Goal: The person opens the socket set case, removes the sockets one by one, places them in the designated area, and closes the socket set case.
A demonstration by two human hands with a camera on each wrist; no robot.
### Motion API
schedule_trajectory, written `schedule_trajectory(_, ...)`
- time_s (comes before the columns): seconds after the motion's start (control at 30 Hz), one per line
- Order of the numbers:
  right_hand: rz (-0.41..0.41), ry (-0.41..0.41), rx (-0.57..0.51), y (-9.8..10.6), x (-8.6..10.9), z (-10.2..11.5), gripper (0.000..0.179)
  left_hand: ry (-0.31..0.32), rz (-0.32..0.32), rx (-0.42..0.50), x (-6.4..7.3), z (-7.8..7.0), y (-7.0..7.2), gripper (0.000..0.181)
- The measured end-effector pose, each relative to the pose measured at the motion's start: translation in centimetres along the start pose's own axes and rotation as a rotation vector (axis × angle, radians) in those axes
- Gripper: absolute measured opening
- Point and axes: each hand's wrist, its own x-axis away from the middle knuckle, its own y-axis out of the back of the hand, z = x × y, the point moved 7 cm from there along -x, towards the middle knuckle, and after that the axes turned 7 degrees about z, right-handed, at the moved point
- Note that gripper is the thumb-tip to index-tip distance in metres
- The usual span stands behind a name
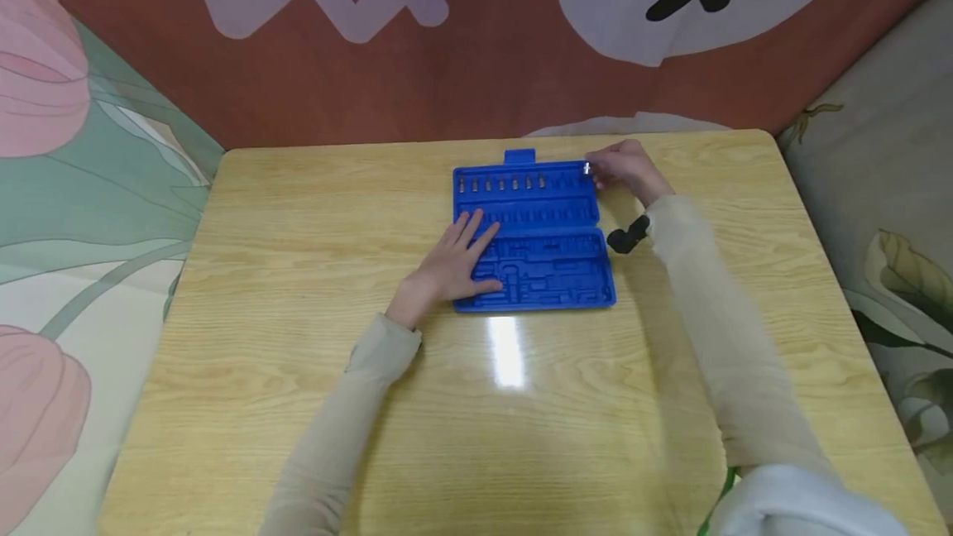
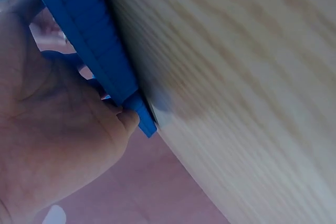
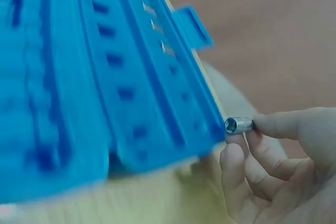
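Beige fabric sleeves (image 1: pixel 715 329) reach over a wood-grain table (image 1: pixel 223 354) to an open blue plastic case (image 1: pixel 551 306); the left hand (image 1: pixel 450 263) rests on its left side, fingers spread, and the right hand (image 1: pixel 631 168) pinches a short silver metal socket (image 3: pixel 239 125) at the far right corner. Filling or emptying the far row of slots (image 3: pixel 185 96), where small metal pieces (image 1: pixel 501 184) sit toward the left, seems the step in hand — which, I cannot tell — and, if filling, the next move calls for aligning the socket with a slot.
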Motion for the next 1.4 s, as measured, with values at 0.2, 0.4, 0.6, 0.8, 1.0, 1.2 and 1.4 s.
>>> schedule_trajectory(0.2, 0.003, -0.042, -0.135, 1.8, 0.8, -2.3, 0.021, 0.003, 0.006, -0.016, 0.2, 0.1, 0.0, 0.095)
schedule_trajectory(0.4, -0.057, -0.026, 0.083, 2.2, 0.9, -2.6, 0.026, 0.005, -0.006, 0.001, 0.1, 0.0, 0.0, 0.095)
schedule_trajectory(0.6, -0.109, -0.068, 0.205, 1.8, 0.6, -2.5, 0.029, -0.003, -0.01, 0.001, 0.0, 0.0, -0.4, 0.096)
schedule_trajectory(0.8, -0.144, -0.049, 0.252, 1.6, 0.5, -2.2, 0.028, 0.0, -0.016, -0.006, 0.0, 0.0, -0.3, 0.096)
schedule_trajectory(1.0, -0.171, -0.051, 0.305, 1.3, 0.2, -2.2, 0.027, -0.007, -0.023, -0.013, -0.1, 0.0, -0.1, 0.097)
schedule_trajectory(1.2, -0.164, -0.066, 0.342, 1.2, 0.1, -2.2, 0.03, -0.002, -0.019, -0.004, -0.1, -0.1, -0.2, 0.096)
schedule_trajectory(1.4, -0.163, -0.035, 0.365, 1.2, 0.2, -2.0, 0.029, 0.003, -0.016, 0.0, -0.2, 0.1, -0.3, 0.097)
